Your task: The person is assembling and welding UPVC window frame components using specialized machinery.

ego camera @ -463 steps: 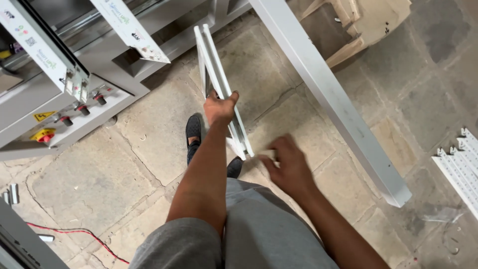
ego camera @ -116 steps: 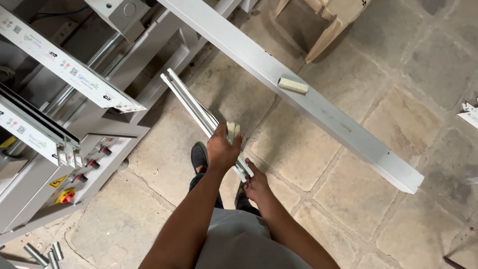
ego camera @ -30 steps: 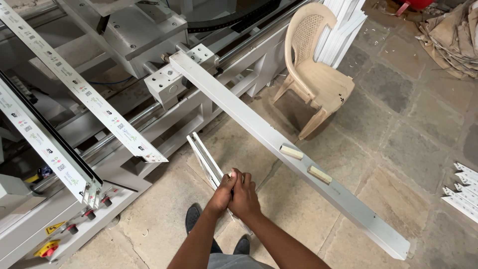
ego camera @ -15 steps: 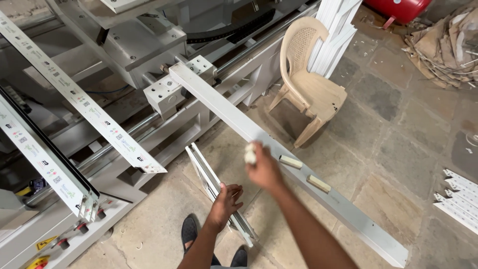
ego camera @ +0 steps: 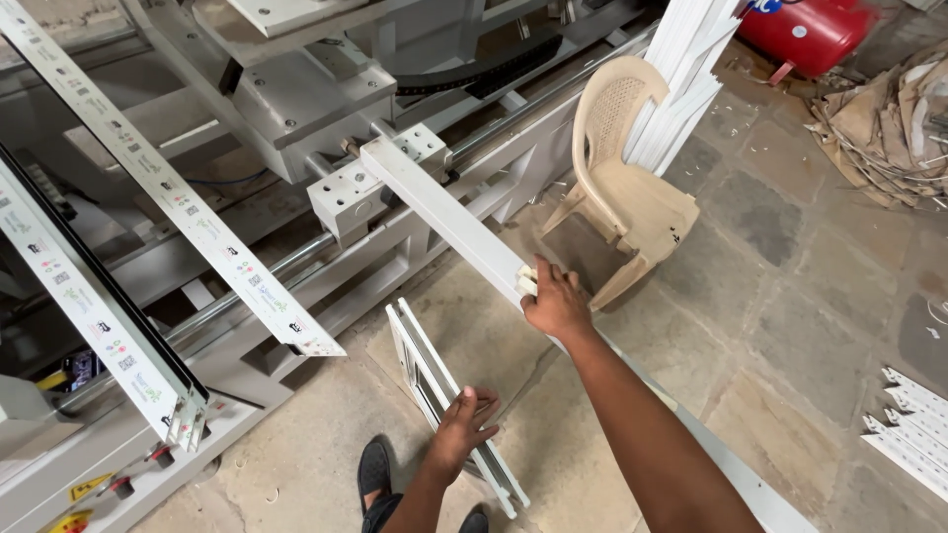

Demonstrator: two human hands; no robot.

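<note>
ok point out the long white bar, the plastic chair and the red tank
long white bar (ego camera: pixel 449 219), head view, on its top face near the machine
plastic chair (ego camera: pixel 642 202), head view, on the seat
red tank (ego camera: pixel 805 32), head view, on its rounded side

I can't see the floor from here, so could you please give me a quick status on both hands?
Left hand gripping short white window profiles standing on floor. Right hand on long white profile bar, small cream block at fingertips. Beige plastic chair close behind.

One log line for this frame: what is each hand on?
left hand: grips short white frame section upright on floor | right hand: sets small pale piece on long white profile | plastic chair behind
</note>
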